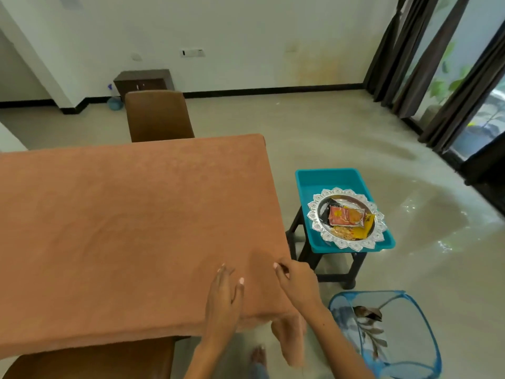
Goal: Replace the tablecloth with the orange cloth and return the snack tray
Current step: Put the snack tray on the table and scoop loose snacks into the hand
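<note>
White walls with black skirting enclose a glossy beige floor. Dark curtains flank bright glazed doors at right. A brown chair fronts a low dark cabinet.

Orange cloth — plain, teal bin, silver tray — scalloped, patterned rim

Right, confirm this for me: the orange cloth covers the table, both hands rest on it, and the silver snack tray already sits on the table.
Not quite. In the head view the silver snack tray sits in the teal plastic bin on the dark stool beside the table. The orange cloth and both hands, left hand and right hand, are as stated.
</note>
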